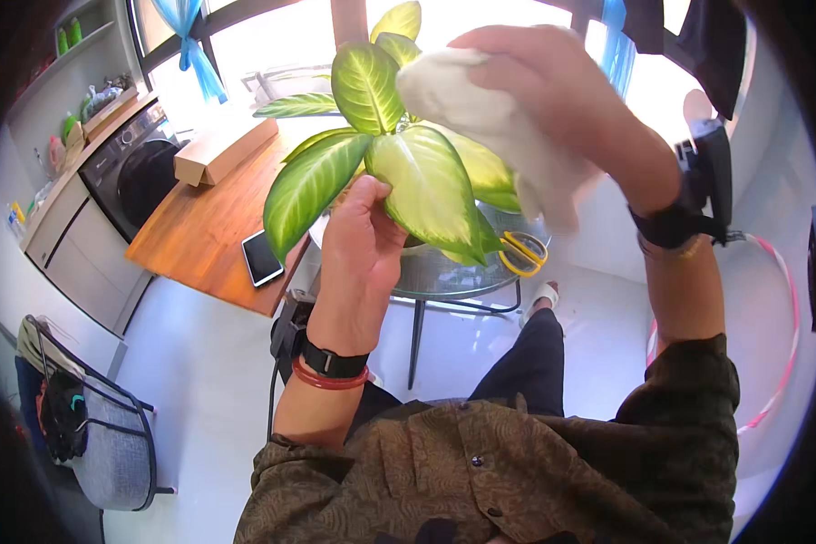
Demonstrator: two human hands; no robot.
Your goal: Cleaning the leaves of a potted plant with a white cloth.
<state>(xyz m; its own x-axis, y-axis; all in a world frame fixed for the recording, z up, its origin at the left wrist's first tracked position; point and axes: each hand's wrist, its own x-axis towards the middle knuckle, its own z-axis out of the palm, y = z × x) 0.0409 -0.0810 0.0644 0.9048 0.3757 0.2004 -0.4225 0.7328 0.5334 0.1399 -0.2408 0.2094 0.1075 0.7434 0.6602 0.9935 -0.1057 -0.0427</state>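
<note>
Windows (276,41) glare; the left hand (361,240) pinches a leaf (426,181) hiding some fingertips while the right hand (558,86) clutches blurred cloth (449,95).

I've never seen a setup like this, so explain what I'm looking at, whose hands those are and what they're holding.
There's no robot: these are a person's bare hands, seen from a wide fisheye camera worn on the head, looking down. That lens bends straight edges. The left hand holds a large pale leaf of a potted-type plant, thumb at its edge. The right hand grips a white cloth. Yellow-handled scissors lie on the glass table. A cardboard box and a dark-screened device rest on the wooden table.
</note>
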